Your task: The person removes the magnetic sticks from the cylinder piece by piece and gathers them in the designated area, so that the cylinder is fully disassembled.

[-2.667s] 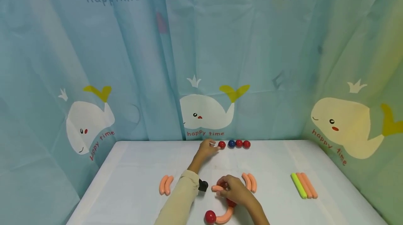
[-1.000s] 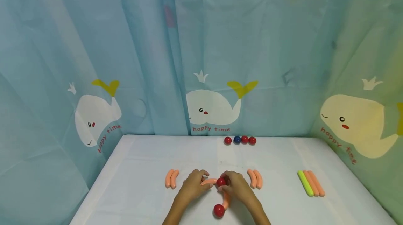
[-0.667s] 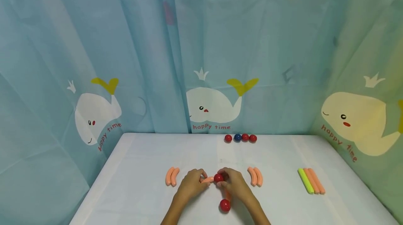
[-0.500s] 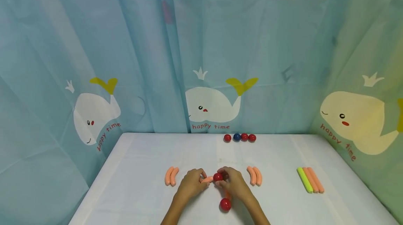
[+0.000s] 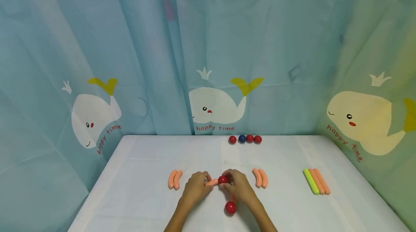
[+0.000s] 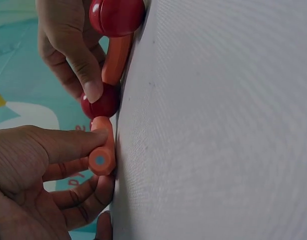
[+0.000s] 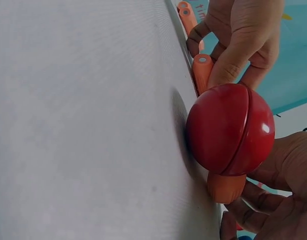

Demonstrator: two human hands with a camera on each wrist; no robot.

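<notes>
My left hand [image 5: 196, 187] pinches a short curved orange magnetic stick [image 5: 212, 182] between thumb and fingers, low over the white table. A metal disc shows in the stick's free end [image 6: 100, 160] in the left wrist view. Its other end meets a red ball [image 5: 222, 180], which my right hand [image 5: 239, 188] grips with thumb and fingers. From that ball a second curved orange stick [image 5: 233, 198] runs toward the near edge, partly hidden by the right hand. It ends at another red ball [image 5: 230, 208], large in the right wrist view.
Two curved orange sticks [image 5: 175, 179] lie left of the hands and another pair [image 5: 260, 178] right of them. Farther right lie a yellow-green stick [image 5: 311, 181] and two straight orange ones [image 5: 319, 181]. Red balls [image 5: 232, 139] and a blue ball [image 5: 242, 138] line the back edge by the curtain.
My left hand has come from the back row of balls to the middle and now holds the stick my right hand held. My right hand has shifted to the red ball; the nearest ball swung right.
</notes>
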